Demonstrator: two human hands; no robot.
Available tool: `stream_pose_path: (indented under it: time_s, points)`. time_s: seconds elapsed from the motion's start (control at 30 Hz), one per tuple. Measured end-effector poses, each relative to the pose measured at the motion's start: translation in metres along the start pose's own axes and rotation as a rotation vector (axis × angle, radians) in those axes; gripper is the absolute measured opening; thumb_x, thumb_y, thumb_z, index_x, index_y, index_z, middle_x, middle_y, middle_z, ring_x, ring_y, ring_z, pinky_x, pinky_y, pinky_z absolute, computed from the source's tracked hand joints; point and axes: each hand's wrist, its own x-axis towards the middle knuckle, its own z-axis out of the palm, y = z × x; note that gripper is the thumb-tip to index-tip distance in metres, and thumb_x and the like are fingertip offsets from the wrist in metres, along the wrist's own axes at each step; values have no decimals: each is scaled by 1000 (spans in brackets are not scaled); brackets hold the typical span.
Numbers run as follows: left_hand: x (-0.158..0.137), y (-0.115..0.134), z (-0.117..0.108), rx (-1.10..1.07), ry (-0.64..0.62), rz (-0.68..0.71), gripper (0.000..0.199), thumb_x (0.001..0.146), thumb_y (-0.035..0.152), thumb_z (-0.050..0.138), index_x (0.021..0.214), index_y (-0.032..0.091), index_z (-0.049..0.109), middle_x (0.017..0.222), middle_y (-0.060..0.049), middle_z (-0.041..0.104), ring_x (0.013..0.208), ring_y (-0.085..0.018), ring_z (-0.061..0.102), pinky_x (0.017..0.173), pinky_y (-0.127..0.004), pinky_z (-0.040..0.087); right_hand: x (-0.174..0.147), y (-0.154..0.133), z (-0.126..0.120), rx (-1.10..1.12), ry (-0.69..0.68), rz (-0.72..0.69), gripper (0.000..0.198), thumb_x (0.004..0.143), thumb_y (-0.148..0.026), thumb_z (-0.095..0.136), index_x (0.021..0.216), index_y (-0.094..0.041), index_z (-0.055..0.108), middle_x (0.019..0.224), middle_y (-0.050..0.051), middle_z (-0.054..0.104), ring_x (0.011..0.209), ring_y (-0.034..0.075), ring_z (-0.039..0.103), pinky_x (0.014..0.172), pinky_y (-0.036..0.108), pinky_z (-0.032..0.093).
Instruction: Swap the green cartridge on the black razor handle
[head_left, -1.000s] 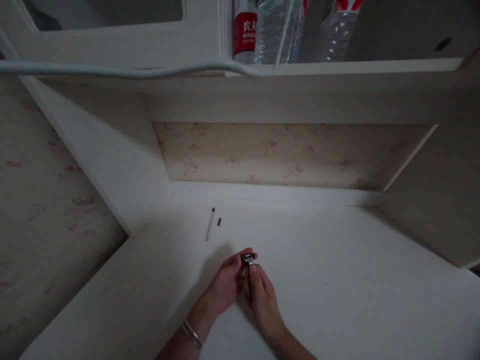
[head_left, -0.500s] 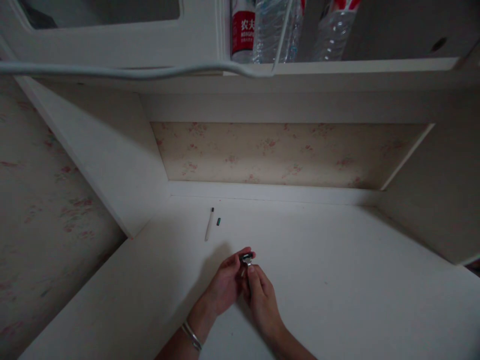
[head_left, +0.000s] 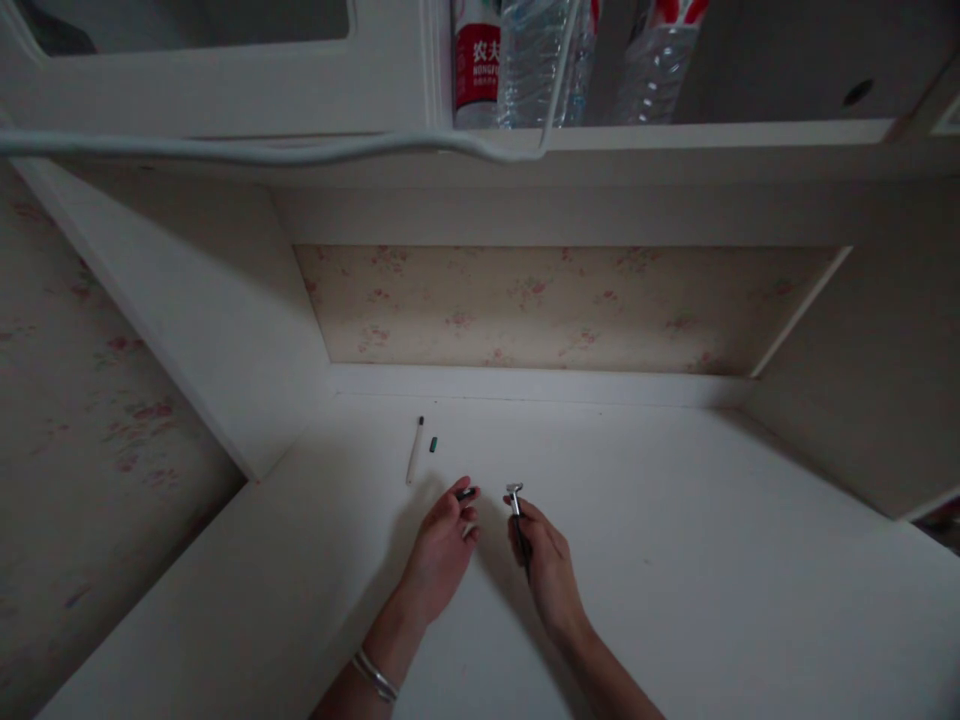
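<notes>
Hands rest apart over the white desk (head_left: 675,560). The left hand (head_left: 442,545) pinches a small dark piece (head_left: 466,493) at its fingertips, its grip closed on it. The right hand (head_left: 547,565) is closed round a metal razor (head_left: 515,497), head up; in this dim light it may be some other tool. A pen (head_left: 415,451) and a small green cap (head_left: 433,444) lie near the left hand.

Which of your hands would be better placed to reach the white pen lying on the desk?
Probably the left hand: it lies nearer the white pen, up and to its left, though it pinches a small dark piece. The right hand is farther off, holding a metal handle.
</notes>
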Motion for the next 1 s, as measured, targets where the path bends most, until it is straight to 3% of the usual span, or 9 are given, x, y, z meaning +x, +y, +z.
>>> stream_pose_path:
  time_s: [0.13, 0.23, 0.33, 0.43, 0.57, 0.77, 1.0]
  points:
    - [0, -3, -1, 37, -14, 50, 31, 76, 31, 69, 105, 21, 66, 105, -6, 62, 78, -10, 55, 72, -25, 43, 27, 8, -18, -271, 90, -12, 31, 77, -39, 58, 98, -19, 69, 74, 2, 63, 57, 17, 51, 50, 25, 37]
    - [0, -6, -2, 73, -25, 74, 30, 77, 27, 69, 106, 19, 65, 107, -7, 62, 77, -9, 56, 71, -24, 45, 48, 12, -27, -635, 43, -64, 34, 81, -39, 54, 107, -19, 65, 84, 3, 67, 65, 18, 59, 57, 26, 43]
    - [0, -7, -2, 85, -25, 73, 32, 74, 23, 72, 105, 17, 66, 109, -8, 64, 85, -12, 59, 81, -25, 47, 71, 12, -32, -909, 17, -86, 29, 84, -32, 50, 106, -19, 64, 89, 4, 68, 76, 19, 62, 67, 25, 44]
    - [-2, -6, 1, 87, -15, 58, 34, 71, 18, 73, 103, 16, 67, 112, -8, 64, 96, -14, 59, 94, -27, 44, 94, 13, -34, -1026, 36, -62, 23, 82, -25, 53, 99, -18, 66, 91, 7, 68, 83, 21, 62, 73, 25, 42]
    - [-5, -5, 3, 115, 18, 22, 36, 67, 14, 75, 102, 18, 68, 114, -6, 64, 95, -13, 61, 96, -27, 43, 117, 18, -32, -1165, 62, -21, 24, 83, -21, 49, 100, -14, 64, 100, 13, 66, 91, 23, 61, 76, 27, 41]
    - [-5, -6, 2, 154, 14, 7, 38, 68, 15, 75, 104, 19, 68, 117, -7, 63, 86, -11, 61, 87, -24, 47, 136, 25, -30, -1277, 83, 20, 26, 85, -20, 45, 104, -11, 62, 104, 16, 64, 95, 25, 61, 78, 29, 41]
    - [-8, -3, 6, 198, 24, -7, 40, 66, 17, 76, 105, 22, 67, 118, -7, 60, 75, -9, 59, 75, -23, 48, 147, 19, -47, -1345, 116, 59, 30, 87, -19, 41, 109, -10, 60, 108, 18, 62, 97, 28, 60, 78, 31, 41]
